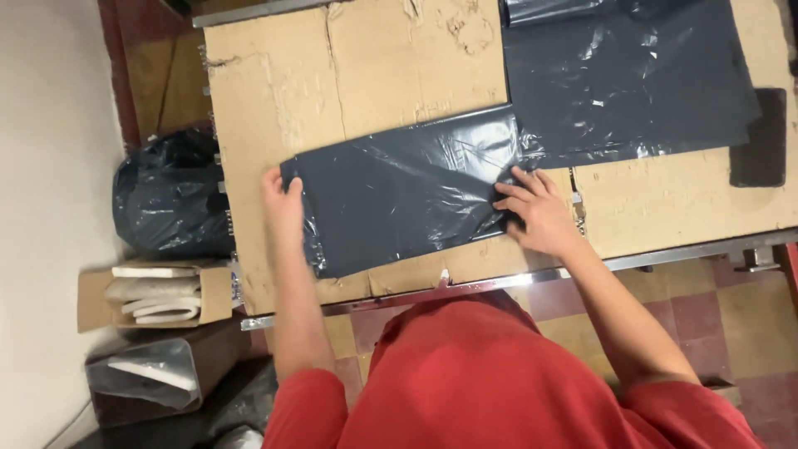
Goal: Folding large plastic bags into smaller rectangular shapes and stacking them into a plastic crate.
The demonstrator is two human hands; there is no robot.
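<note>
A folded black plastic bag (pixel 399 191) lies flat on a cardboard-covered table (pixel 366 66). My left hand (pixel 281 204) grips the bag's left edge, thumb on top. My right hand (pixel 536 208) presses flat on the bag's right end with fingers spread. Behind that, a larger sheet of black plastic (pixel 623 75) spreads over the table's far right, touching the folded bag's right end.
A full black rubbish bag (pixel 170 195) sits on the floor to the table's left. Below it an open cardboard box (pixel 154 295) holds white rolled material, and another box (pixel 150 374) holds clear plastic. A dark flat object (pixel 761 137) lies at the table's right edge.
</note>
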